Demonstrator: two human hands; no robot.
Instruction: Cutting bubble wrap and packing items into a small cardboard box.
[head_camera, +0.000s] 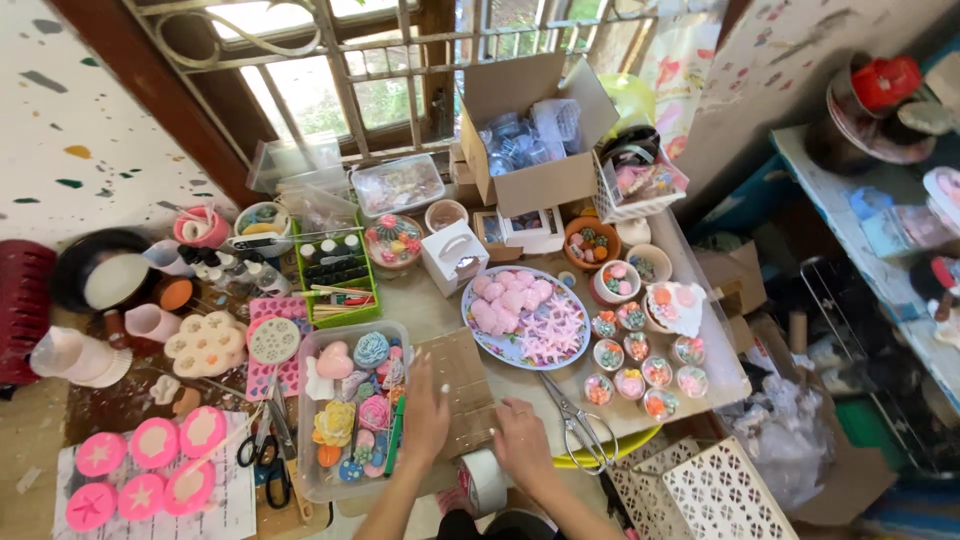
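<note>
My left hand (425, 415) lies flat on a brown cardboard piece (460, 375) at the table's near edge, fingers together, right beside a green marker (394, 437). My right hand (520, 440) presses on the same cardboard's lower right corner, close to a roll of white tape (487, 480). Neither hand grips anything. A clear plastic tray (312, 470) of coloured flower-shaped and heart-shaped pieces sits just left of my left hand.
Metal scissors (572, 420) lie right of my right hand. Beyond them is a round plate (480, 335) of pink stars and hearts, plus several small decorated cups (640, 365). Pink round moulds (150, 465) lie at left, an open cardboard box (535, 135) at the back, a white lattice basket (715, 490) at lower right.
</note>
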